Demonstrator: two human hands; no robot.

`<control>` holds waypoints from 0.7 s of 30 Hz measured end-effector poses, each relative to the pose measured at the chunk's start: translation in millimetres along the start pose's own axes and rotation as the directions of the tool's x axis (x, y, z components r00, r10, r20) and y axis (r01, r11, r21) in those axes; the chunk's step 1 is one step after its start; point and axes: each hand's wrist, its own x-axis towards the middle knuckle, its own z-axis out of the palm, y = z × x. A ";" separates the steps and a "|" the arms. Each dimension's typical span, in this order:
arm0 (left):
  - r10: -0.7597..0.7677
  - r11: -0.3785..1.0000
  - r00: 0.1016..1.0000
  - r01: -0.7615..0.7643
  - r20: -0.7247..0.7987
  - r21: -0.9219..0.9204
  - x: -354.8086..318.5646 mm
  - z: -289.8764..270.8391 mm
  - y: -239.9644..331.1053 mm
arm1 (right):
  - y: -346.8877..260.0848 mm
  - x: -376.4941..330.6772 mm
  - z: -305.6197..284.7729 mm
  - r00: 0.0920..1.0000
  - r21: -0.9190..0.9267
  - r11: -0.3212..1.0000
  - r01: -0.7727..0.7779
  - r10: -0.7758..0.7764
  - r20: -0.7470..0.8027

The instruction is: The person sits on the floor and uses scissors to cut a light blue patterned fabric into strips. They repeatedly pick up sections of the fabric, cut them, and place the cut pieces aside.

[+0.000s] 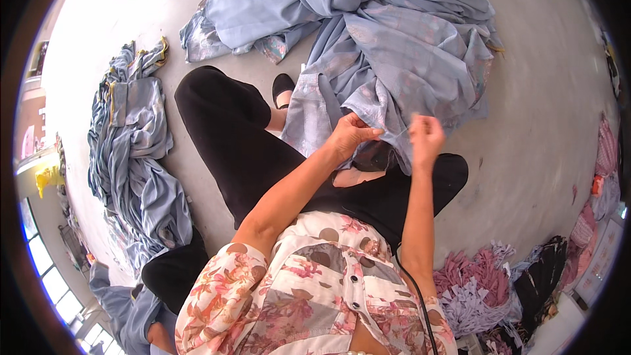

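A big heap of light blue-grey fabric (pixel 420 46) with a faint pinkish pattern lies on the floor in front of me, and one end reaches my lap. My left hand (pixel 351 135) pinches the edge of this fabric between thumb and fingers. Just right of it, my right hand (pixel 426 137) is raised beside the cloth with its fingers curled together. It is somewhat blurred, so whatever it may hold does not show. My legs in black trousers (pixel 230 118) are bent on either side of the fabric's near end.
A long pile of similar blue fabric with yellow edging (pixel 131 151) lies at left. Another person's sleeve (pixel 121 302) shows at lower left. Bundles of pink strips (pixel 470 273) and dark cloth (pixel 540 279) lie at lower right. A black cable (pixel 420 296) runs down my shirt.
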 end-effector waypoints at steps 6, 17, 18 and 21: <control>-0.004 0.995 1.000 0.006 0.013 -0.102 2.1 -4.5 2.4 | -18.2 3.8 -48.5 0.954 -0.616 0.777 0.127 -0.266 -0.140; 0.056 0.962 0.997 -0.038 0.061 -0.270 5.2 -20.0 2.7 | 10.1 -73.0 -20.8 0.969 -0.274 0.958 0.090 -0.020 0.247; 0.059 0.960 0.996 -0.040 0.063 -0.276 5.5 -21.6 3.1 | 13.2 -75.8 -17.7 0.965 -0.268 0.958 0.098 -0.025 0.261; 0.066 0.955 0.996 -0.044 0.064 -0.292 6.0 -24.1 3.1 | 21.8 -75.4 -7.2 0.964 -0.192 0.980 0.059 -0.006 0.267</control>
